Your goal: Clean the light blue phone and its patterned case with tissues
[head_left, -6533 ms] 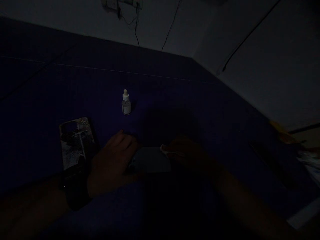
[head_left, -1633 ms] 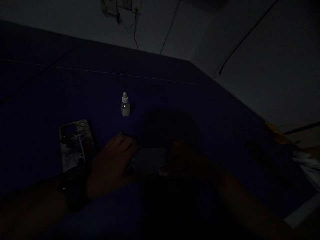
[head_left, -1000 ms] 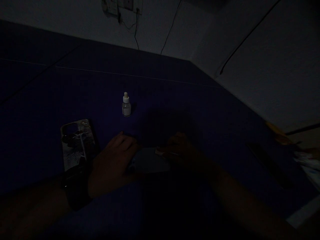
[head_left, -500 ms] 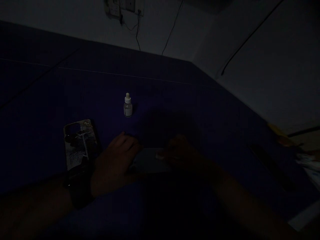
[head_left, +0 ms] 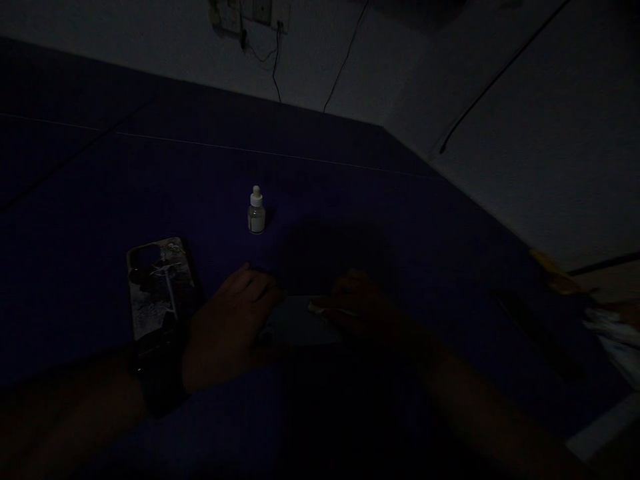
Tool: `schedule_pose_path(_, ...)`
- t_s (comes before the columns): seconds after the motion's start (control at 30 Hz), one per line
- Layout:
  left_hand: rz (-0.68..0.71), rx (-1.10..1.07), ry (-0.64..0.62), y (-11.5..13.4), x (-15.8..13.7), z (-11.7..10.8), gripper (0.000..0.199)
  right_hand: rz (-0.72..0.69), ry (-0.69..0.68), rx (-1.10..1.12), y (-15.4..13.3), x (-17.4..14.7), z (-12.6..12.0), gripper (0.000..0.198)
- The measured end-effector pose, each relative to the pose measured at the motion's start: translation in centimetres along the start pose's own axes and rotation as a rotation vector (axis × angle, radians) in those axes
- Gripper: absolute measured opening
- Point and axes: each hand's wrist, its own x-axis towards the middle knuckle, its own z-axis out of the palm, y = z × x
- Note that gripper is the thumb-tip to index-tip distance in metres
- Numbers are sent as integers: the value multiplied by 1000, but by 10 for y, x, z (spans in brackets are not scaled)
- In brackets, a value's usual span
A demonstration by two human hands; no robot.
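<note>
My left hand (head_left: 233,323), with a dark watch (head_left: 161,373) on its wrist, is closed around the left end of a flat grey phone (head_left: 303,327). Its fingers lie along the far edge and the thumb along the near edge. My right hand (head_left: 363,310) is closed on a small white cloth (head_left: 316,307), pressed against the phone's right part. Deep shadow hides most of the right fingers and the phone's right end. A phone case (head_left: 157,283) with a dark picture lies just beyond my left wrist. Past the phone, a dropper bottle (head_left: 257,212) with a white cap stands upright.
The blue surface (head_left: 210,180) runs back to a pale wall (head_left: 160,47) with sockets (head_left: 250,13) and hanging cables. A long dark object (head_left: 537,333) lies at the right. Beyond it are a yellow item (head_left: 555,270) and white crumpled material (head_left: 617,333).
My right hand has shifted very slightly with the white cloth, which now shows as a thinner, longer strip. My left hand and the phone stay in place. The view has turned slightly.
</note>
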Motion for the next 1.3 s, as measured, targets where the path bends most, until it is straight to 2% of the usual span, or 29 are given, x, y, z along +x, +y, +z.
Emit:
schedule_pose_path(0.1,3,1,-1,-1,0,0,59,54,58,-23,1,5,2,31)
schedule_pose_path(0.17,3,2,2,-1,0,1,59,-15,28,20,-1,3,0,30)
schedule_pose_path(0.27,-3,-1,11,-1,-1,2,56,-185,-87,76,-5,-5,-5,28)
schedule_pose_path(0.33,-2,1,10,-1,-1,2,55,-223,-139,62,-8,-7,-6,27)
schedule_pose_path(0.4,3,7,13,-1,-2,2,56,-158,-123,31,-9,-3,-4,27)
schedule_pose_path(0.5,15,8,17,-2,-1,2,57,12,-23,-12,-8,7,1,29)
schedule_pose_path(0.57,22,1,21,-2,-1,2,56,73,20,-14,-7,12,3,30)
schedule_pose_path(0.63,19,-2,23,-2,-1,2,55,36,2,20,-8,11,3,29)
schedule_pose_path(0.77,8,6,14,-1,-1,2,58,-163,-120,98,-13,1,-1,26)
schedule_pose_path(0.8,9,7,12,-1,-1,2,58,-164,-134,92,-14,0,-1,26)
schedule_pose_path(0.97,20,14,9,-2,-1,2,61,62,-28,0,-9,11,5,30)
schedule_pose_path(1.03,27,17,8,-2,0,1,60,86,-10,-20,-6,14,5,30)
schedule_pose_path(1.23,16,8,11,-1,-1,2,57,-124,-134,88,-11,2,-2,25)
schedule_pose_path(1.3,16,12,12,-1,-1,3,56,-150,-137,84,-12,-1,-2,25)
